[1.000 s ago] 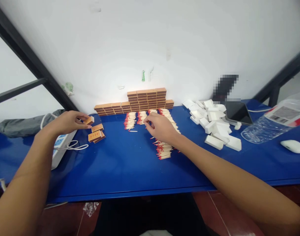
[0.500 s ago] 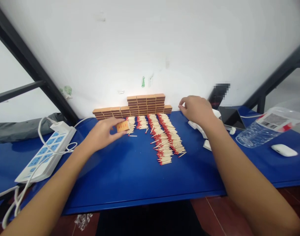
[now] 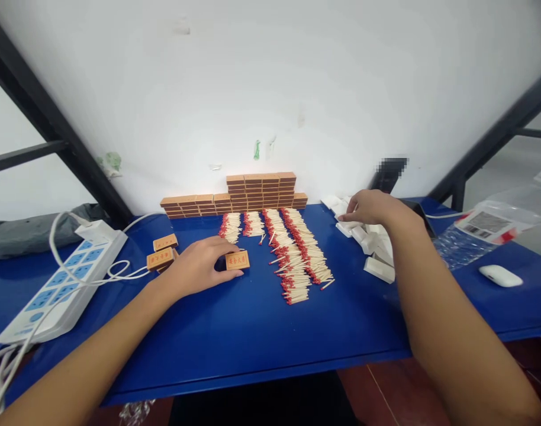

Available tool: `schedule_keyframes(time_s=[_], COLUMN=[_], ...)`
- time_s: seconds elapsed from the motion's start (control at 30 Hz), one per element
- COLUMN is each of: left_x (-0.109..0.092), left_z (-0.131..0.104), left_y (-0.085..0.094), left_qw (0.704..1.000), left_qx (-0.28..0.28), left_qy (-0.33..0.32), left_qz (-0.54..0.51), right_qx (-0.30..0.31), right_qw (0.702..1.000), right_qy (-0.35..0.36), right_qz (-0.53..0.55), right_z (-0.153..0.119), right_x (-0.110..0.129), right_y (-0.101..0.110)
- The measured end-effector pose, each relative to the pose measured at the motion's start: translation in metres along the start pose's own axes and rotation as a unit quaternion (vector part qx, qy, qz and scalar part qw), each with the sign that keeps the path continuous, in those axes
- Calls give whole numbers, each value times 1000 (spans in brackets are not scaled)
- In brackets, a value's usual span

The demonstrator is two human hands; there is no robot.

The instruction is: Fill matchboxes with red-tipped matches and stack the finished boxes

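Note:
My left hand (image 3: 203,263) pinches a small orange matchbox (image 3: 237,260), red lettering facing up, between thumb and fingers just above the blue table. Beside its wrist lie a few more matchboxes (image 3: 160,258). Over a jumble of white matchbox trays (image 3: 367,239) hangs my right hand (image 3: 372,207). Its fingers are bent and slightly apart, with the fingertips close to one tray; contact is unclear. Red-headed matches (image 3: 292,254) lie in several rows at mid-table. Behind them, matchboxes are stacked into a stepped wall (image 3: 261,188).
A white power strip (image 3: 61,284) with looping cables lies at the left. On the right are a clear plastic bottle (image 3: 470,236), a white earbud case (image 3: 500,276) and a dark phone-like object (image 3: 388,176). The blue table (image 3: 235,349) meets a white wall at the back.
My left hand with the matchbox has come nearer and slightly right, uncovering the matchboxes at the left. My right hand has moved a little right and lower, over the white trays.

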State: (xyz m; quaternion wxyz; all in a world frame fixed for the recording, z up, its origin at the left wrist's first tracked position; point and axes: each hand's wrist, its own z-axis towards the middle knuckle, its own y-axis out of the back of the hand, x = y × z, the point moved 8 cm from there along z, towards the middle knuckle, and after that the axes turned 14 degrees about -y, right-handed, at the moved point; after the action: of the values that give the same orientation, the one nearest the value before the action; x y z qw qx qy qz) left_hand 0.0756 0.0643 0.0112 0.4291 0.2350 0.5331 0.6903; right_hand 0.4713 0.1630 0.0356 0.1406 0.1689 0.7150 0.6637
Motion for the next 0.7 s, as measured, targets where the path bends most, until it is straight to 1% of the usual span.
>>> schedule_keyframes(time_s=[0.1, 0.2, 0.27, 0.37, 0.4, 0.43, 0.47, 0.53, 0.63, 0.7], left_x=[-1, -1, 0, 4, 5, 5, 6, 5, 2, 1], left_z=[0, 0, -1, -3, -4, -4, -4, -4, -2, -1], left_y=[1, 2, 3, 6, 7, 7, 7, 7, 9, 13], left_qw=[1000, 1000, 999, 999, 999, 999, 999, 999, 1000, 999], left_qx=[11, 23, 30, 36, 35, 34, 33, 24, -3, -28], left_qy=[-5, -4, 1, 19, 26, 31, 34, 30, 10, -4], left_qz=[4, 6, 10, 19, 21, 21, 20, 17, 15, 16], right_qx=[13, 0, -31, -104, -126, -142, -150, -148, -104, -79], right_qw=[999, 998, 998, 988, 982, 978, 978, 983, 991, 994], right_qy=[4, 14, 34, 110, 136, 146, 144, 106, 34, 15], right_qz=[-32, -61, -46, 21, 38, 39, 26, -19, -71, -81], right_z=[2, 0, -6, -26, -34, -40, -43, -42, -28, -19], right_x=[4, 10, 18, 42, 50, 56, 60, 61, 50, 44], right_y=[-8, -9, -2, 15, 19, 20, 18, 9, -10, -18])
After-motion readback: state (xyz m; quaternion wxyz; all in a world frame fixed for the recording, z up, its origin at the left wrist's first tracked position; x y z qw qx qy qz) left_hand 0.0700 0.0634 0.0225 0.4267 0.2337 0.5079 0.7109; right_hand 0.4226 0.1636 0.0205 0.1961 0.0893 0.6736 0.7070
